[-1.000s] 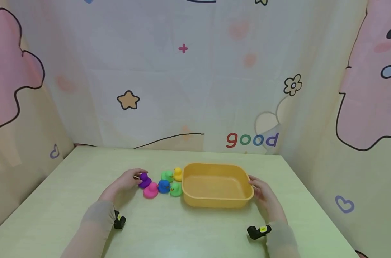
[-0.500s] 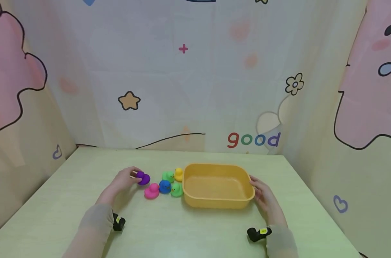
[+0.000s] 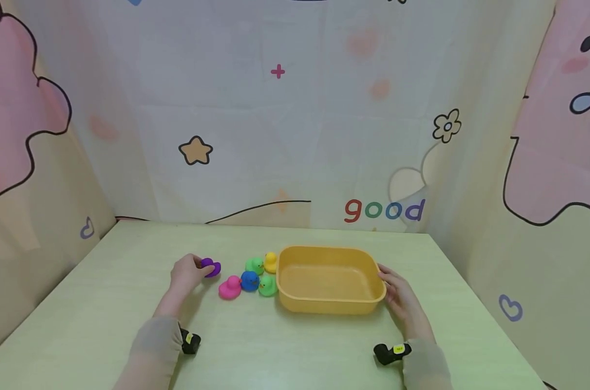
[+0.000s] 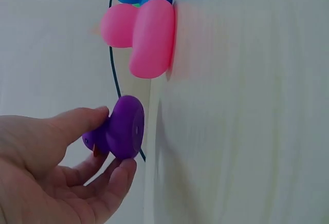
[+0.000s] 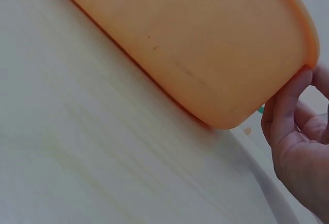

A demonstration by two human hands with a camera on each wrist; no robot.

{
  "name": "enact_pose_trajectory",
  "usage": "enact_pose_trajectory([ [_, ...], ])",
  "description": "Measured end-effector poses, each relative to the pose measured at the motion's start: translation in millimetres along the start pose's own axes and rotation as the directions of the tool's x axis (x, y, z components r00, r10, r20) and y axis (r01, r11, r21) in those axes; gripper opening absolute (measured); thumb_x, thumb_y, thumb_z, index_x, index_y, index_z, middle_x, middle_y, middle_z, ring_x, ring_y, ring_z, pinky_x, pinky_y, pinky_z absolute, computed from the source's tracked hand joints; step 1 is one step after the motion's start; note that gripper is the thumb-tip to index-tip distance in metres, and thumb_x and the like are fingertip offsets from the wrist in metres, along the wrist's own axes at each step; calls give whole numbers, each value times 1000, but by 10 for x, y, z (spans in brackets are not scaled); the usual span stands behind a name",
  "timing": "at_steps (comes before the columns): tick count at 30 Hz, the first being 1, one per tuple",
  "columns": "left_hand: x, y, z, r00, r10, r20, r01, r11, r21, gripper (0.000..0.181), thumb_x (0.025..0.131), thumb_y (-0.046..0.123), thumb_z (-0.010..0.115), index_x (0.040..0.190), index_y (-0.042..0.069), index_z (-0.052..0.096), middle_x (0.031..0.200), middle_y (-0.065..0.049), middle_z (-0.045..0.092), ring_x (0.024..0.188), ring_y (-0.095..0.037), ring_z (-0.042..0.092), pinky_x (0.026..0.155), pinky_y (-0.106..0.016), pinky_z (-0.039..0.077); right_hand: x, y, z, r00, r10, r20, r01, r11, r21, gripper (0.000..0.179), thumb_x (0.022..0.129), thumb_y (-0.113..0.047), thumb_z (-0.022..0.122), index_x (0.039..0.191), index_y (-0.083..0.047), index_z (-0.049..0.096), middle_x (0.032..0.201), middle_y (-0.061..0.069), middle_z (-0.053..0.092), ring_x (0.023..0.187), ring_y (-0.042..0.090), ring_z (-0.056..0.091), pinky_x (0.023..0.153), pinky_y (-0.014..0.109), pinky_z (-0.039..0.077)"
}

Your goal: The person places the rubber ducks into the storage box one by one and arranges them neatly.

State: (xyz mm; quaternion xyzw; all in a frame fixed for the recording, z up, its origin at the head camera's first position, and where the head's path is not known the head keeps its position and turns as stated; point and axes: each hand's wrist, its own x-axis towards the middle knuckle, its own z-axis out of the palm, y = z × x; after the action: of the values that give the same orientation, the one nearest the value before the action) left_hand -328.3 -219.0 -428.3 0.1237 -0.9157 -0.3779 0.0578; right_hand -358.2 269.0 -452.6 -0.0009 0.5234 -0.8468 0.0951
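Note:
My left hand (image 3: pixel 185 273) pinches a purple rubber duck (image 3: pixel 210 267) between thumb and fingers, at the left of the duck cluster. The left wrist view shows this duck tipped sideways, its flat base facing away from the palm. A pink rubber duck (image 3: pixel 230 287) sits closest to that hand, beside a blue duck (image 3: pixel 249 281). My right hand (image 3: pixel 397 290) touches the right end of a yellow plastic basin (image 3: pixel 331 307), fingertips right at the outer rim. The right wrist view has its fingers (image 5: pixel 288 103) loosely bent against the basin's outer wall.
Two green ducks (image 3: pixel 268 286) and a yellow duck (image 3: pixel 270 262) stand against the basin's left end. All rest on a pale table (image 3: pixel 285 352), with a printed cloth (image 3: pixel 256 119) hanging behind it and at both sides.
My left hand has drawn the purple duck leftward, away from the pink duck, and turned it. My right hand and the basin stay in place; the head view has shifted slightly.

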Motion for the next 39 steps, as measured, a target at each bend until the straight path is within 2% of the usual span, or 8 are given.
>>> enact_pose_trajectory([
  [9,-18,-24,4,999,-12,48,7,994,110,46,87,23,70,108,-17,59,108,-31,64,104,-44,60,92,-49,47,-21,13,-32,999,-26,38,27,1000,-9,31,102,-3,45,102,-20,70,102,-3,71,88,5,68,76,16,56],
  [15,-36,-24,-13,996,-9,90,-2,992,127,42,85,23,73,100,-15,63,98,-28,67,90,-35,60,85,-45,48,-22,7,-18,999,-19,40,20,1000,-8,32,102,-3,45,102,-20,71,103,-4,70,86,5,68,74,16,56],
  [17,-39,-15,-37,993,-12,121,-2,994,112,46,83,23,74,103,-15,59,102,-28,65,93,-36,59,86,-46,47,-20,4,-9,999,-21,36,21,1000,1,32,102,-3,45,102,-20,72,103,-3,70,85,5,68,73,16,56],
  [20,-34,-7,-108,981,2,193,-18,996,84,60,81,18,76,121,-16,48,117,-35,57,108,-45,55,97,-52,44,-16,3,-6,999,-28,38,28,1000,2,31,102,-4,45,103,-20,71,104,-3,70,86,5,68,74,16,56],
  [24,-9,-77,-226,950,75,302,-90,995,35,77,80,8,77,140,-13,33,134,-40,44,125,-54,43,106,-60,37,-16,19,-22,999,-25,38,26,999,-22,32,103,-5,44,102,-22,71,104,-4,70,87,4,68,75,15,55],
  [30,148,-228,-299,866,257,429,-242,966,-91,67,79,-4,73,138,-10,42,133,-40,45,122,-53,47,101,-58,43,-26,5,-84,999,-25,41,26,999,-30,33,103,-6,45,102,-24,72,105,-6,71,87,4,68,73,15,55],
  [34,247,-326,-284,822,304,482,-241,952,-190,59,83,-8,67,138,-6,46,136,-35,46,123,-49,49,95,-46,51,-19,25,-96,998,-43,52,47,997,-59,34,103,-6,43,103,-26,71,105,-8,71,87,3,68,72,14,55],
  [39,273,-397,-285,797,313,516,-223,947,-229,54,84,-11,60,136,-1,51,135,-32,47,122,-47,48,85,-33,51,-17,53,-83,999,-43,33,45,997,-65,35,103,-6,41,103,-25,70,105,-8,70,86,3,67,71,13,55],
])
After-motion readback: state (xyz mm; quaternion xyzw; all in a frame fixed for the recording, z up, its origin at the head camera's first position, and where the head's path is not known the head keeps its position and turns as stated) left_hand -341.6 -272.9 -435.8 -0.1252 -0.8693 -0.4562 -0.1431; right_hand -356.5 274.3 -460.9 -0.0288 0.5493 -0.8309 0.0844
